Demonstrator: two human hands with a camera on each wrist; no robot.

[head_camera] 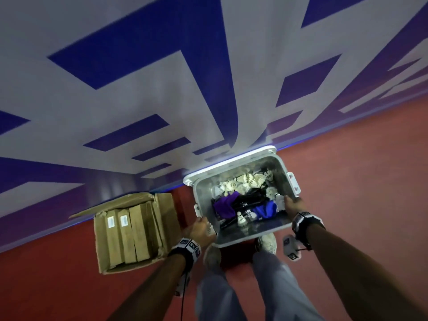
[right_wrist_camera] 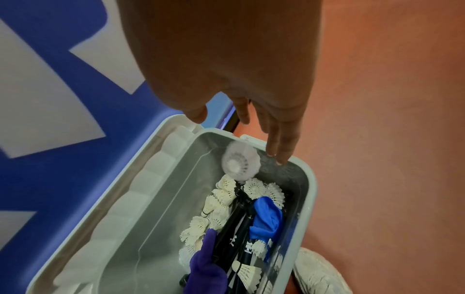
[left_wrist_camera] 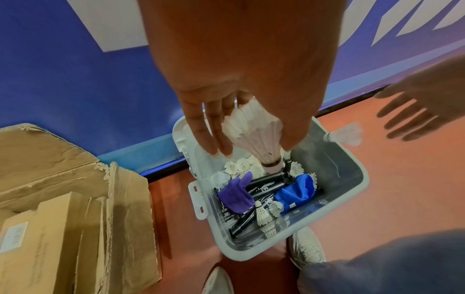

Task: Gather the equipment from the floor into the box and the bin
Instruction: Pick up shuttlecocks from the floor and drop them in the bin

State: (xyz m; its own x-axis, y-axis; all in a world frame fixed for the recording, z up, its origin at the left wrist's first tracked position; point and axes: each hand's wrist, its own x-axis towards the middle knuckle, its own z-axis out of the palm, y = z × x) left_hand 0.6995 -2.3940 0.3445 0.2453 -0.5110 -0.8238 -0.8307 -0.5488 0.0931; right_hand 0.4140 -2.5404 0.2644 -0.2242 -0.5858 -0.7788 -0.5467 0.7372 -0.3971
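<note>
Left hand pinches a feathered shuttlecock over the smooth grey plastic bin. Right hand fingers spread, empty; only its wrist view shows a blurred shuttlecock at 12 o'clock.

A wall fills the upper part of the head view, painted pale grey with large dark blue shapes across it. Along its foot runs a bright blue strip, with a thin black line beneath it where it meets the floor. The floor is a flat reddish-brown surface. At the bottom of the view stand the person's legs in light grey trousers, and two pale knitted shoes rest on the floor, toes pointing toward the wall. A thin black cord hangs down beside the left trouser leg.
</note>
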